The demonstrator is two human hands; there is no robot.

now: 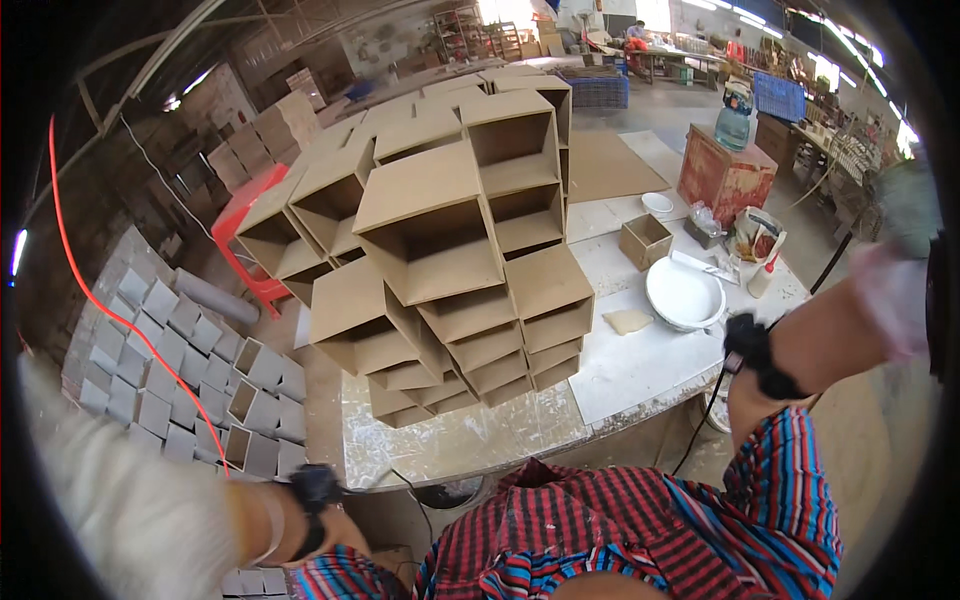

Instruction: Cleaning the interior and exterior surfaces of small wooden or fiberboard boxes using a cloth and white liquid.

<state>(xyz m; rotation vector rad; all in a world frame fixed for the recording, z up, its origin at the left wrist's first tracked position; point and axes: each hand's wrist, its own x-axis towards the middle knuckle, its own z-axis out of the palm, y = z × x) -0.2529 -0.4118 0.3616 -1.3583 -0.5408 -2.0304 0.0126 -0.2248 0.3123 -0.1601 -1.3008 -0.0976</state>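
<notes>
Plainly, the tall stack of brown, open-fronted fibreboard boxes [430, 195] fills the left and middle of the white-smeared surface [400, 458], its lowest boxes close to the near edge. Judging by their joined walls, these boxes are already put together; their faces look bare, and whether anything is left to do on them cannot be told.

Neither hand visibly touches the stack. The blurred, whitish left hand [120, 500] lies off the near left corner, nearest the rows of small grey open boxes [165, 365] beyond the left edge. The blurred, greyish right hand [908, 215] is out past the right edge. I cannot tell the grip of either, nor whether anything is held.

Right of the stack, toward the right edge, pale sheets [620, 385] carry a round white bowl [690, 326] of white matter with a flat white tool [700, 263] across its rim, a beige scrap [627, 321] and a small square brown box [646, 243]. Near the far right corner are a crumpled printed bag [757, 235] and a worn red box [728, 172] bearing a bluish clear jug [733, 128]. Any lettering on the bag is too small to read; no brand or label is legible.
</notes>
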